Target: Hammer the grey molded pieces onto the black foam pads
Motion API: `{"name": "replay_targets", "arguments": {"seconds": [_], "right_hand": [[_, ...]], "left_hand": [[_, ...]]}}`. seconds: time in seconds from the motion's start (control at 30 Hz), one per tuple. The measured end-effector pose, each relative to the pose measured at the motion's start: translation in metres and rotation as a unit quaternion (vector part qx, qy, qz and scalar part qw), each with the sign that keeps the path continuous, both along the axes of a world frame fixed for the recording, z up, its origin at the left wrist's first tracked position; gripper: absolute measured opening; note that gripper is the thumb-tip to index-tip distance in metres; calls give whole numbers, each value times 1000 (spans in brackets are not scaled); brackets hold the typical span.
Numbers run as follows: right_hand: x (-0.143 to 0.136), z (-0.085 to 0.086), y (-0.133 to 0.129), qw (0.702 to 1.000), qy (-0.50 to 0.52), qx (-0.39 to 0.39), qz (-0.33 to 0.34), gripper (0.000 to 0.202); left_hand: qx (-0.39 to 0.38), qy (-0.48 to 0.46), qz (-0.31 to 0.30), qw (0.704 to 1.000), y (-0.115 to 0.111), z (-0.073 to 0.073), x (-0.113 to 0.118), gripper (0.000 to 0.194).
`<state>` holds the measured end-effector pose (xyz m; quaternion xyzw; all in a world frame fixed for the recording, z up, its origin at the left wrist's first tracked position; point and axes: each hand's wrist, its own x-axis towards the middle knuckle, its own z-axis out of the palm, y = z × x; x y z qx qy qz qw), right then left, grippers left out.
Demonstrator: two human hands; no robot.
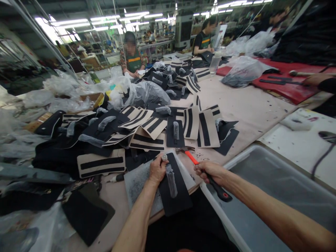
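In the head view my left hand is closed around a short metal punch, its round top facing up. The punch stands at the upper part of a black panel, whose handle is wrapped in clear plastic. Under the panel lies a pale, worn slab at the table's near edge. To the right, my right hand grips a claw hammer with an orange and black handle. The hammer's head is beside the panel's top, apart from the punch. The punch's lower end is hidden.
Piled panels with black strips spread beyond the slab. A grey plastic bin stands close on the right. Plastic bags lie farther back. Two people work across the table, and another person's hand is at the right.
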<state>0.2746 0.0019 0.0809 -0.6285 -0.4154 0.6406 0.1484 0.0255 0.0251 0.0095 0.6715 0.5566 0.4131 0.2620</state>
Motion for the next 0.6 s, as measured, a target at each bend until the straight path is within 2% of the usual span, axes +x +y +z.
{"name": "replay_targets", "arguments": {"seconds": [0.07, 0.1, 0.17, 0.2, 0.3, 0.33, 0.37, 0.4, 0.43, 0.5, 0.53, 0.57, 0.6], "right_hand": [[-8, 18, 0, 993, -42, 111, -11, 22], [-11, 25, -1, 977, -83, 196, -10, 26], [-14, 34, -4, 911, -201, 358, 30, 30], [-15, 37, -5, 871, -261, 408, 76, 29], [-11, 50, -7, 770, -379, 456, 235, 25], [-10, 58, -7, 746, -390, 467, 269, 25], [-9, 68, -5, 729, -390, 490, 275, 26], [-9, 79, -4, 719, -382, 523, 251, 27], [-9, 89, -2, 716, -368, 559, 200, 27], [-12, 102, -2, 711, -332, 617, 53, 26], [-15, 103, -3, 707, -317, 632, -6, 26], [-17, 98, -6, 706, -310, 636, -25, 26], [-18, 91, -9, 712, -315, 627, -4, 26]], "left_hand": [[0, 1, 1, 1000, -1, 1, 0, 19], [1, 0, 2, 1000, -1, 2, 1, 19], [4, 1, 5, 1000, -1, 2, 1, 19], [5, 4, 9, 1000, -1, 1, 1, 20], [-9, 16, 17, 1000, -1, 0, 1, 16], [-16, 17, 17, 1000, -1, -1, 1, 15], [-22, 17, 15, 1000, -1, -1, 0, 15], [-24, 15, 13, 1000, -1, 0, 0, 17], [-22, 14, 13, 1000, -1, 0, 0, 20], [-16, 15, 16, 1000, -2, 1, 1, 22], [-14, 16, 18, 1000, -2, 2, 1, 22], [-11, 17, 20, 1000, -1, 1, 1, 21], [-10, 17, 20, 1000, -1, 1, 0, 21]]}}
